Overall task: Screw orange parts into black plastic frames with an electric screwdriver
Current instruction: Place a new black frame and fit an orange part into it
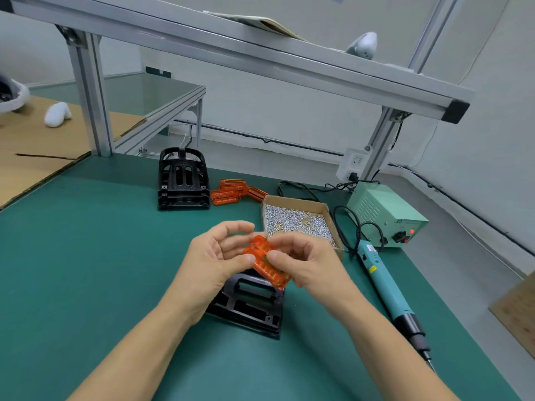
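Both hands hold one translucent orange part point(267, 263) just above a black plastic frame point(250, 303) that lies flat on the green mat. My left hand point(215, 257) pinches its left end with thumb and fingers. My right hand point(304, 261) pinches its right side. The teal electric screwdriver point(389, 290) lies on the mat to the right, tip pointing toward me, untouched. A cardboard box of silver screws point(298, 221) sits just behind my hands.
A stack of black frames point(183, 180) stands at the back, with several orange parts point(234, 191) beside it. A green power supply point(386, 215) with cables sits at the back right. An aluminium rail crosses overhead. Cardboard point(34, 157) lies at the left.
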A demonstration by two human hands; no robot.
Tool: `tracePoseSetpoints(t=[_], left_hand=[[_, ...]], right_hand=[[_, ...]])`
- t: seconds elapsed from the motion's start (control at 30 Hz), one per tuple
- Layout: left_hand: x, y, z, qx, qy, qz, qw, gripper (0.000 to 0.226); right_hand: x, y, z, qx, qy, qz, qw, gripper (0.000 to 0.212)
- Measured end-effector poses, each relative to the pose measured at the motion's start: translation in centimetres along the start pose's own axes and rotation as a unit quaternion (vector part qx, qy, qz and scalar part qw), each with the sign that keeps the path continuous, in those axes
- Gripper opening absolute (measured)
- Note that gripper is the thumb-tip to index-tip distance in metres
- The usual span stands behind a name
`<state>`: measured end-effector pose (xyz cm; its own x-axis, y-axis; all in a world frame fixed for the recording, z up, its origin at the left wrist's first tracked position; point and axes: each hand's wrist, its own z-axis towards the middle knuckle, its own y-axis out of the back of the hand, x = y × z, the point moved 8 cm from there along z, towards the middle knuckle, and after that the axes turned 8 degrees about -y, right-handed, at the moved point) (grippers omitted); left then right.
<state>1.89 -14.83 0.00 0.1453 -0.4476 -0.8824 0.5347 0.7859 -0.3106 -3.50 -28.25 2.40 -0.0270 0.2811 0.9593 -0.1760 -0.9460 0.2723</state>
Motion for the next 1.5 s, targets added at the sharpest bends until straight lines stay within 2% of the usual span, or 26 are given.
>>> tracePoseSetpoints(t=[0.07,0.17,0.3,0.37,0.47,0.57,0.63,0.73,0.83,0.97,1.03,1.1,1.2,1.3,1.5], left_hand=[[0.0,0.2,0.0,-0.019,-0.004,0.001,1.0,0.047],[0.5,0.0,-0.3,-0.028,0.019,0.017,0.999,0.057],[0.8,-1.3,-0.5,-0.007,0.02,0.029,0.999,0.038],[0.6,-1.0,-0.2,-0.022,0.011,0.053,0.998,0.036],[0.0,-0.4,0.1,-0.01,-0.005,0.147,0.989,0.033],[-0.3,-0.2,0.2,0.009,0.003,0.188,0.982,0.031],[-0.1,0.1,0.4,0.015,0.018,0.182,0.983,0.022],[0.3,0.4,0.4,0.02,0.046,0.173,0.984,0.014],[0.7,0.6,0.4,0.019,0.066,0.18,0.981,0.016],[0.8,0.6,0.3,0.004,0.057,0.197,0.979,0.014],[-0.3,1.8,0.5,-0.044,0.005,0.289,0.956,0.012],[-1.8,2.8,0.5,-0.08,-0.048,0.41,0.907,0.019],[-1.9,3.3,0.4,-0.067,-0.039,0.507,0.858,0.03],[-1.0,3.0,0.1,-0.036,-0.003,0.534,0.845,0.029],[-0.5,3.1,0.2,-0.027,-0.004,0.555,0.831,0.026]], right_hand=[[0.0,-0.4,0.1,-0.002,-0.018,0.016,1.0,0.016],[-0.7,-0.1,0.2,-0.069,-0.051,0.103,0.991,0.012],[-1.4,-1.2,-0.2,-0.091,-0.065,0.162,0.98,0.009],[-1.7,-1.3,-0.3,-0.09,-0.067,0.102,0.988,0.012],[-0.9,-0.3,-0.1,-0.087,-0.033,0.01,0.996,0.026],[1.2,0.3,-0.2,-0.026,0.037,-0.075,0.996,0.036],[2.0,0.1,-0.4,0.027,0.074,-0.138,0.987,0.032],[2.1,0.1,-0.8,0.06,0.106,-0.193,0.974,0.026],[2.0,-0.1,-1.1,0.056,0.136,-0.263,0.954,0.031],[1.9,-0.1,-1.8,-0.001,0.21,-0.314,0.926,0.029],[0.8,0.5,-1.8,-0.022,0.177,-0.283,0.942,0.027],[-1.0,1.0,-1.7,-0.028,0.119,-0.233,0.965,0.024],[-3.2,0.7,-2.2,-0.026,0.081,-0.22,0.972,0.022],[-4.0,0.0,-2.5,-0.012,0.07,-0.231,0.97,0.021],[-4.5,0.4,-2.0,-0.018,0.038,-0.267,0.963,0.028]])
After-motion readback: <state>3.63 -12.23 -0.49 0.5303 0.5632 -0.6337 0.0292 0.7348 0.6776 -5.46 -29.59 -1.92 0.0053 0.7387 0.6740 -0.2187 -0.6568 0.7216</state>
